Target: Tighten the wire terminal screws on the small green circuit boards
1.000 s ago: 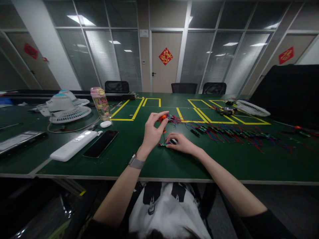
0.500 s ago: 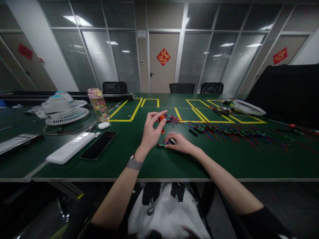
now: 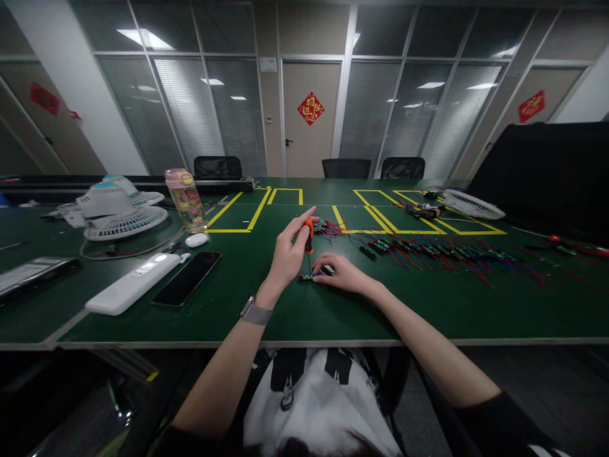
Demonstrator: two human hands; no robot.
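Orange screwdriver (image 3: pixel 309 244) stands in loosely curled left hand (image 3: pixel 287 251), right hand (image 3: pixel 341 272) seemingly pinching board (image 3: pixel 305 278).

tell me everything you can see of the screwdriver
The screwdriver has an orange and black handle, apparently plastic, and a thin shaft that looks like metal. It stands nearly upright, its lower end at a small green board. The left hand holds the handle; the tip is too small to make out.
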